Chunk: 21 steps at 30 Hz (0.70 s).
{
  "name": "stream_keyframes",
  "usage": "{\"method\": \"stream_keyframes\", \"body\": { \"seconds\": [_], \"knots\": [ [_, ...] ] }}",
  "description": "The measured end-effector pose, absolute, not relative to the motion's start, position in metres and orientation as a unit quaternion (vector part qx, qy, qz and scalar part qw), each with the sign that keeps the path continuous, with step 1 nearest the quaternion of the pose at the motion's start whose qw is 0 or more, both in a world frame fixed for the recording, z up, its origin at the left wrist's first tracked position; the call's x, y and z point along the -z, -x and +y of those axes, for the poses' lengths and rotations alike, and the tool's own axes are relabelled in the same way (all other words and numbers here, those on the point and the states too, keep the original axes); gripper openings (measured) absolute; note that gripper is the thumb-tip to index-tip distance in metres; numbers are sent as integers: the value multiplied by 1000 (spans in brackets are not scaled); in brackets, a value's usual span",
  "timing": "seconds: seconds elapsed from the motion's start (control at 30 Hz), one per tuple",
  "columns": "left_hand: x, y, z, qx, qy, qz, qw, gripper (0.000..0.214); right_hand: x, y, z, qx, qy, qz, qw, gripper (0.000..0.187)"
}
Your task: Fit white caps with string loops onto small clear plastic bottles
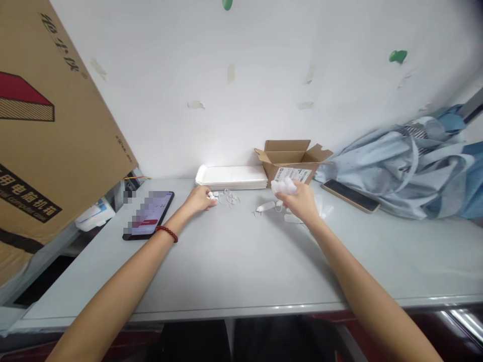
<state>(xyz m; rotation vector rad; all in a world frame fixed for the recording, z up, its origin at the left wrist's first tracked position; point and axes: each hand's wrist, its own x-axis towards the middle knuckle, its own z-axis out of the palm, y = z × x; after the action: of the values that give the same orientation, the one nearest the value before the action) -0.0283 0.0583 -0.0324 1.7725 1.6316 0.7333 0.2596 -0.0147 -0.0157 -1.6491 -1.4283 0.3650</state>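
My left hand (199, 200) rests on the pale table (241, 261), fingers pinched on a small white plug-like piece (212, 195) with a thin white cable (230, 197) trailing to its right. My right hand (300, 202) is closed around a crumpled clear plastic wrap (284, 186), held just above the table in front of the small cardboard box. A white oblong part (266, 206) lies on the table between the hands. Another clear wrapped piece (292, 218) lies under my right wrist.
An open cardboard box (292, 158) and a stack of white trays (231, 177) stand against the wall. A phone (149, 215) with a lit screen lies at left, a second dark phone (350, 195) at right beside a heap of blue cloth (411, 166). A large cardboard carton (49, 130) leans at left.
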Motion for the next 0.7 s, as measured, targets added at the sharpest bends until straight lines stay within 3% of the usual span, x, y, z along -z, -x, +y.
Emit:
{"method": "stream_keyframes", "body": {
  "seconds": [0.2,0.3,0.43,0.7],
  "knots": [
    [34,12,66,-266,-696,615,258,8,13,-258,-17,-148,665,-584,442,13],
    [31,15,62,-268,-698,623,230,14,12,-258,-18,-152,665,-582,443,12],
    [32,14,47,-258,-729,624,113,26,10,-257,-19,-152,660,-583,449,13],
    [48,-33,28,-192,-815,539,90,29,12,-258,-18,-151,658,-582,452,13]
  ]
}}
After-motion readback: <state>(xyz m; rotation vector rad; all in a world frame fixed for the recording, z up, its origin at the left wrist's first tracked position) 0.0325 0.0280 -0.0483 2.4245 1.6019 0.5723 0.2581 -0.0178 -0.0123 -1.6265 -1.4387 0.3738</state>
